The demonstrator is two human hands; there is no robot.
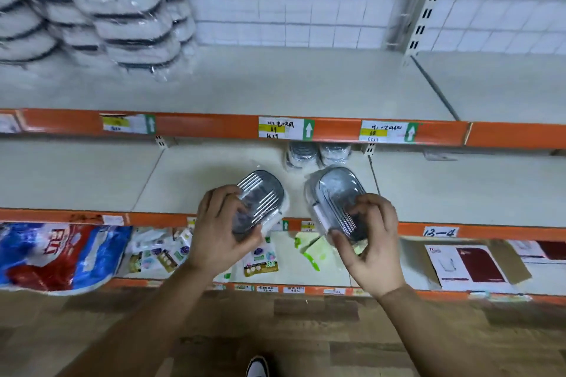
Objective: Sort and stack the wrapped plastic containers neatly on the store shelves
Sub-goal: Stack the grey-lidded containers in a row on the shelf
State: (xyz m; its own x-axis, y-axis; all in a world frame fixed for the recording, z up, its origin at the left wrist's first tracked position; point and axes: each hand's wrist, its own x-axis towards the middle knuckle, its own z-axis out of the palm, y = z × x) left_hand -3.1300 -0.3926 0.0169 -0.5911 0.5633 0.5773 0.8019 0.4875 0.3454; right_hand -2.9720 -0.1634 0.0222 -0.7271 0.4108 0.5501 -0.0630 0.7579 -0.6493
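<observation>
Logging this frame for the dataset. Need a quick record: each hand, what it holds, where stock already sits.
left hand: grips left wrapped container
right hand: grips right wrapped container
held containers: apart, over the front of the middle shelf
middle shelf back: two short stacks side by side
top shelf: tall stacks at its left end
below: assorted packets

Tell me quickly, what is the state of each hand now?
Left hand: grips the left wrapped container.
Right hand: grips the right wrapped container.
</observation>
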